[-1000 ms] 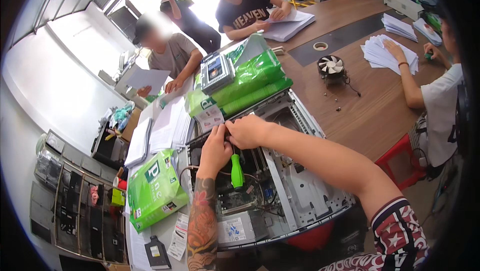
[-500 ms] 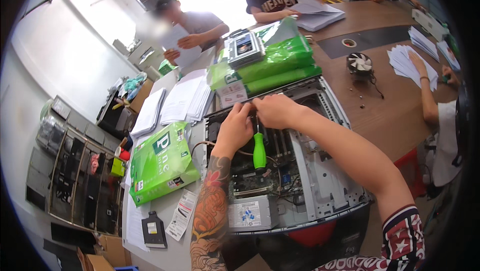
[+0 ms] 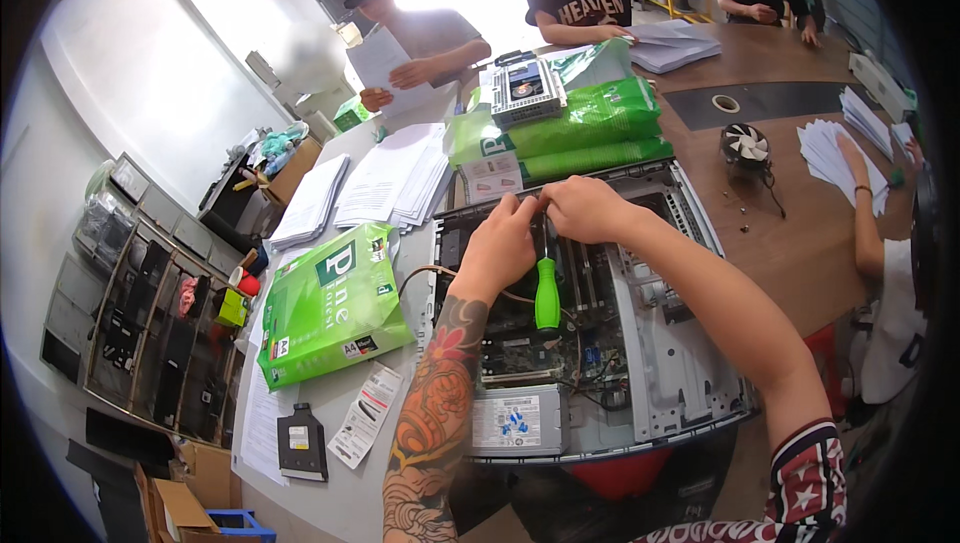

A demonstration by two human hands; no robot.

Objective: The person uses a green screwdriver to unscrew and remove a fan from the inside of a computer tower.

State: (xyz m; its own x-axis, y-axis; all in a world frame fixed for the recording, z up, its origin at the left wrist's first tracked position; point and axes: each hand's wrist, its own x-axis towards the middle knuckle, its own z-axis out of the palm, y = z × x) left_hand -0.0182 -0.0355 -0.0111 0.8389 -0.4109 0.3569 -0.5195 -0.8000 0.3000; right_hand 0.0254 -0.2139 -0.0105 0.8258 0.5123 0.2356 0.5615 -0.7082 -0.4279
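Observation:
An opened desktop computer case (image 3: 640, 383) lies in front of me, with boards, cables and a metal power supply (image 3: 515, 423) showing inside. Both my hands meet at its far edge. My left hand (image 3: 503, 246) has its fingers bent and drawn together at the rim. Beside it, my right hand (image 3: 587, 210) is closed, its fingertips almost touching the left ones. What they pinch is hidden. A green-handled screwdriver (image 3: 547, 295) points toward me below the hands. Its shaft runs up to my right fingertips; whether they grip it I cannot tell.
Green paper packs (image 3: 335, 308) lie left of and beyond the case, with a metal drive (image 3: 527, 93) on the far ones. A cooling fan (image 3: 745, 146), loose screws and a tape roll (image 3: 726, 104) are at right. Paper stacks (image 3: 395, 178) stand at left. Co-workers handle sheets around the table.
The whole view has shifted, so the table sits further right. My hands stay together at the case's far edge. Across the table, a person has lifted a sheet off the stack.

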